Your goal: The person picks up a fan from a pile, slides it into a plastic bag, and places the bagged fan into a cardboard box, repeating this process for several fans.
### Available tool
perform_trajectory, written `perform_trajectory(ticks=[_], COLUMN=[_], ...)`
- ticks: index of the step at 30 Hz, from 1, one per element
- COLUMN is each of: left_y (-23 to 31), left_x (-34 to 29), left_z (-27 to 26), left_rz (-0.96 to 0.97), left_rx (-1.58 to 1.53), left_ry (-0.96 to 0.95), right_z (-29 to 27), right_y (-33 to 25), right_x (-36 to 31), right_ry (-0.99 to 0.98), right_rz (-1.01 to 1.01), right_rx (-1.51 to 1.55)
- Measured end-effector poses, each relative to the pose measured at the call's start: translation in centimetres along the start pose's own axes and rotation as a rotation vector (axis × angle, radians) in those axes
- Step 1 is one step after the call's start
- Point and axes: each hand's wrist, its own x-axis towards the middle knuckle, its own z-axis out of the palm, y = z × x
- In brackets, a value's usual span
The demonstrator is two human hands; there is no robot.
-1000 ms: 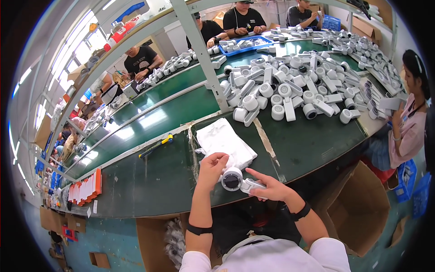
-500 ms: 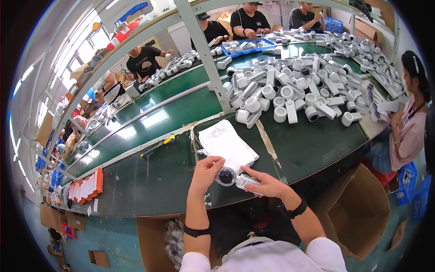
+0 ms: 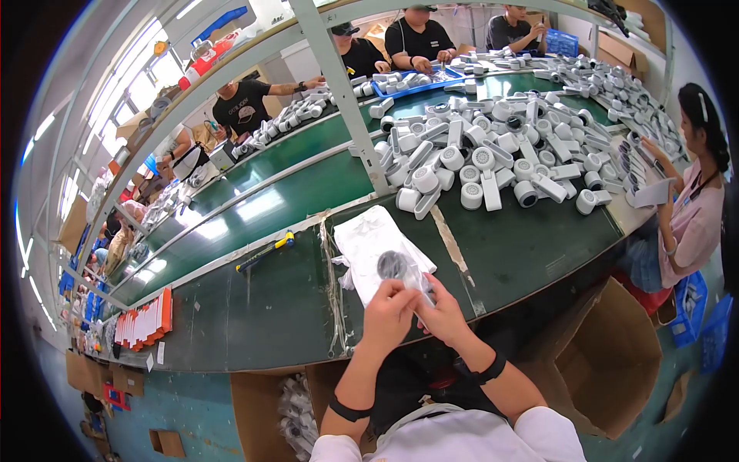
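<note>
A white handheld fan (image 3: 393, 266) with a round dark-centred head is held just over the near part of a white stack of what look like plastic bags (image 3: 371, 233). A hazy, see-through film seems to cover the fan. My right hand (image 3: 444, 314) wraps around its handle end. Close beside it, my left hand (image 3: 389, 312) is closed, its fingertips pinching at the film or handle. Fingers partly hide the handle.
A large heap of similar white fans (image 3: 493, 154) covers the far right of the green table (image 3: 254, 323). A yellow-and-black hammer (image 3: 265, 252) and orange-and-white flat pieces (image 3: 145, 319) lie leftward. An open cardboard box (image 3: 600, 362) stands below right. Several people work around the table.
The fan has moved slightly up and is now hazy under film. My left hand has shifted from the fan's head to its handle end. The pink-clad person at right reaches toward the heap.
</note>
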Motion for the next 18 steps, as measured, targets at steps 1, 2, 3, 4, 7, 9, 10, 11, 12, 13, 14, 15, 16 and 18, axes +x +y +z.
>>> perform_trajectory(ticks=[1, 2, 3, 4, 7, 9, 10, 11, 12, 13, 14, 15, 16, 18], left_y=[0.2, 0.3, 0.3, 0.5, 0.6, -0.3, -0.5, -0.9, -1.3, -1.5, -1.7, -2.5, -2.7, -2.9], left_x=[-0.6, -1.1, -1.4, -1.9, -3.6, -4.7, -5.1, -5.4, -5.3, -4.7, -4.3, -4.4, -4.6, -5.3], left_z=[0.2, 0.8, 1.4, 1.6, 2.3, 2.7, 2.6, 2.0, 1.9, 1.9, 1.9, 2.2, 2.4, 2.7], left_rz=[0.016, 0.033, 0.072, 0.073, -0.105, -0.182, -0.261, -0.358, -0.414, -0.503, -0.591, -0.63, -0.626, -0.877], left_rx=[-0.042, -0.091, -0.129, -0.125, -0.29, -0.609, -0.923, -1.061, -1.078, -1.053, -1.025, -1.121, -1.123, -1.397], left_ry=[0.01, 0.015, 0.035, 0.034, -0.051, -0.065, -0.073, -0.027, 0.119, 0.221, 0.323, 0.306, 0.299, 0.173], right_z=[0.3, 0.2, 0.0, -0.1, -0.2, -0.3, -0.2, 0.0, 0.3, 0.4, 0.7, 1.3, 2.0, 4.0], right_y=[0.3, 1.0, 2.2, 3.6, 4.0, 3.3, 2.7, 2.2, 2.1, 1.9, 1.6, 1.4, 1.9, 2.6], right_x=[0.1, 0.3, 1.1, 2.0, 2.3, 2.0, 1.7, 1.4, 1.1, 1.0, 0.8, 0.2, 0.2, 0.0], right_ry=[0.093, 0.196, 0.202, 0.333, 0.422, 0.377, 0.358, 0.339, 0.342, 0.297, 0.252, 0.265, 0.242, 0.295], right_rz=[-0.085, -0.167, -0.167, -0.414, -0.544, -0.429, -0.416, -0.403, -0.399, -0.406, -0.413, -0.414, -0.405, -0.474], right_rx=[-0.047, -0.095, -0.094, -0.202, -0.158, -0.004, -0.006, -0.009, -0.006, 0.035, 0.075, -0.067, -0.06, -0.064])
